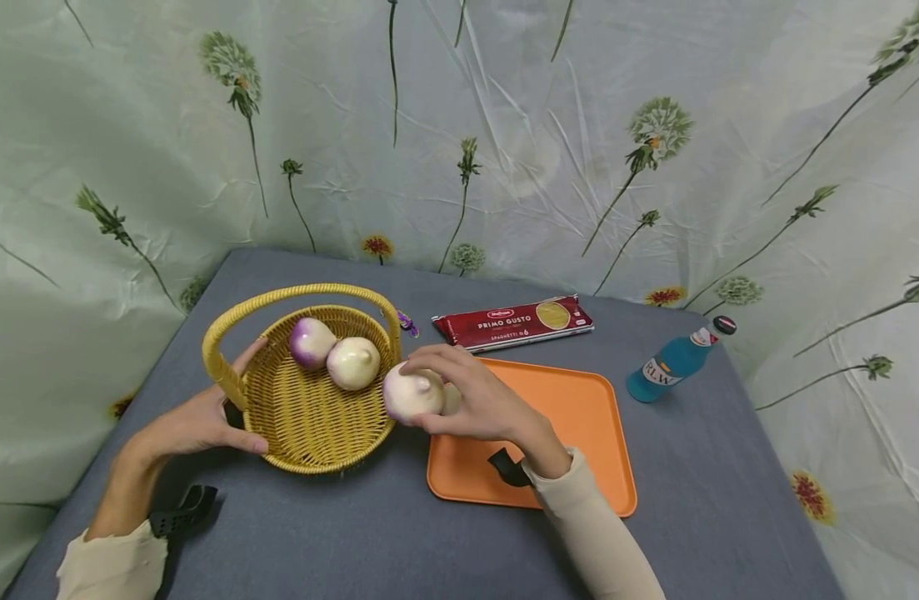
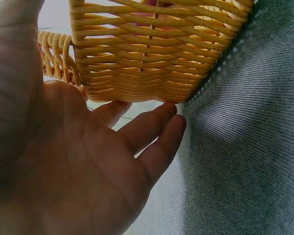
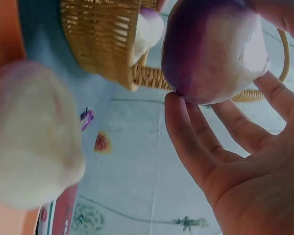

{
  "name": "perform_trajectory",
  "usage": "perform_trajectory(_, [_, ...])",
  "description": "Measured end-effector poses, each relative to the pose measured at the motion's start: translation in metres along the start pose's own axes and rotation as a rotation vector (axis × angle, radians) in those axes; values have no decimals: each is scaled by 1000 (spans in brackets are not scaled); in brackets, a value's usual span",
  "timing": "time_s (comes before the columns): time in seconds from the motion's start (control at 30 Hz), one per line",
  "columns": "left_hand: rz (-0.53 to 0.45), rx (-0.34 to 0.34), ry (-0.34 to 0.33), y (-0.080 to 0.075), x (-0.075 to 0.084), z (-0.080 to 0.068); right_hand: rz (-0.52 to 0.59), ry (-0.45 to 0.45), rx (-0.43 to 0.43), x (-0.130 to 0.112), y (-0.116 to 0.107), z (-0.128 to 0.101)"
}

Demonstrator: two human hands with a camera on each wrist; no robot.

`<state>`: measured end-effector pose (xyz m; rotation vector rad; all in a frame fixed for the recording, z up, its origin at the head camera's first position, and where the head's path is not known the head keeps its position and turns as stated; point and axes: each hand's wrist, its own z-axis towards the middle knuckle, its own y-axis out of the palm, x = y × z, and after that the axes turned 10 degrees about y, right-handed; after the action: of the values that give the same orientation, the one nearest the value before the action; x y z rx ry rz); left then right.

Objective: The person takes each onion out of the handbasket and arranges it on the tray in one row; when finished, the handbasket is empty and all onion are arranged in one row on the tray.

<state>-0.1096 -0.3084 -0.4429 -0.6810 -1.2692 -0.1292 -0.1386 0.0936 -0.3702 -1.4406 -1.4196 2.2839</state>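
Note:
My right hand (image 1: 470,392) grips a white-and-purple turnip (image 1: 412,393) between thumb and fingers, just right of the basket's rim. The right wrist view shows that turnip (image 3: 213,51) against the fingertips. Two more turnips, one purple-sided (image 1: 312,342) and one mostly white (image 1: 353,363), lie inside the yellow wicker basket (image 1: 309,462). Another turnip (image 3: 32,134), largely hidden by my right hand in the head view, is over the orange tray (image 1: 586,417). My left hand (image 1: 197,425) rests spread against the basket's left side, its fairly straight fingers (image 2: 157,132) touching the woven wall.
Behind the tray lies a red spaghetti packet (image 1: 513,322). A blue bottle (image 1: 672,364) with a dark cap lies tilted to the tray's right. The basket's tall handle (image 1: 302,290) arches over it. A small purple object (image 1: 407,324) is behind the basket.

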Motion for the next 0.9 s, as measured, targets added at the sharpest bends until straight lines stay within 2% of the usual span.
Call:
perform_trajectory(0.3, [1,1,-9,0,1,0,21,21,99,10,-7,-19])
perform_trajectory(0.57, [0,3,-15,1,0,-1,13,98,117,25,-12,-36])
perform_trajectory(0.9, [7,3,-21,1,1,0,46,182,178,44,-26,-55])
